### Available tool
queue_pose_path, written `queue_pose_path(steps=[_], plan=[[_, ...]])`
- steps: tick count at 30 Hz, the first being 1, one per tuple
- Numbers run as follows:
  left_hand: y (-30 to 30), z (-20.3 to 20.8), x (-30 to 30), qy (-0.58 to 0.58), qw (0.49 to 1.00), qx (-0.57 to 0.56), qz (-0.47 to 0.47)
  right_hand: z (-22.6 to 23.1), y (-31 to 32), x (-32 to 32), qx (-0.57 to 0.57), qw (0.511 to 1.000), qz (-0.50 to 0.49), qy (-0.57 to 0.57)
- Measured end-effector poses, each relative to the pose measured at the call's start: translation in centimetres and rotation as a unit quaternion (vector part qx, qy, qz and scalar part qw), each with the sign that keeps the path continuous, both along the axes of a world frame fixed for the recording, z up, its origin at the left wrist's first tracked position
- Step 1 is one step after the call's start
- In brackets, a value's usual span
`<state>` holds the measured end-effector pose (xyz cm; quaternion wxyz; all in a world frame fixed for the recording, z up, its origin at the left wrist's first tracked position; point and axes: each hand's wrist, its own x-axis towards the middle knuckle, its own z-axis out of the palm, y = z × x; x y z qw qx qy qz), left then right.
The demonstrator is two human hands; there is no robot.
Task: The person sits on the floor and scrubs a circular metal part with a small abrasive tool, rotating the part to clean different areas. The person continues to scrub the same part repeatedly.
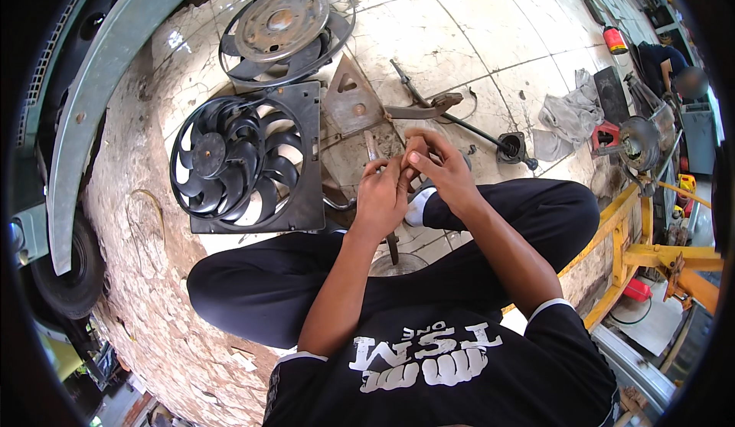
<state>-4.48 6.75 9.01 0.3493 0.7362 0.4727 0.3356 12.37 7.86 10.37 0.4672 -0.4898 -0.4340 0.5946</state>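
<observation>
My left hand [381, 197] and my right hand [448, 168] meet in front of me, above my crossed legs. The fingers of both are bent and pressed together at the tips. Whatever they pinch is hidden or too small to name. Left of them lies a black radiator fan [208, 155] on its square shroud [308, 197]. Just beyond my fingers a metal shaft [371, 145] shows in part. Farther off are a triangular steel plate [354, 104] and a dark metal arm [425, 110]. A long rod with a flange [511, 148] lies to the right.
A rusty metal disc [282, 19] rests on another fan ring at the far left. A curved metal beam [80, 121] hangs at left above a tyre [70, 281]. Right are a grey rag [573, 109], a red stand [605, 136], a yellow frame [619, 255] and another person [662, 63].
</observation>
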Motion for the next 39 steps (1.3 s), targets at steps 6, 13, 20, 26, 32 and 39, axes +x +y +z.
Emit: queue_pose_path(steps=[6,13,20,26,32,39], plan=[[-0.6,0.5,0.6,-0.013,0.998,0.036,0.051,0.5,0.4,0.5,0.008,0.990,-0.020,0.138],[-2.5,-2.1,1.5,-0.153,0.932,-0.092,0.317,5.9,0.1,2.5,-0.095,0.907,0.023,0.409],[-1.0,-6.8,-1.0,-0.224,0.848,-0.346,0.333,4.9,0.0,0.3,-0.108,0.727,0.010,0.678],[-2.1,-3.0,-0.4,-0.395,0.694,-0.509,0.322,5.7,-1.6,-2.5,-0.126,0.843,-0.164,0.497],[-2.2,-4.7,-0.3,-0.529,0.629,-0.481,0.306,8.6,-3.0,-4.0,-0.084,0.933,-0.242,0.252],[-3.1,-6.5,1.0,-0.484,0.705,-0.396,0.335,3.7,-4.9,-3.0,-0.064,0.994,-0.005,-0.091]])
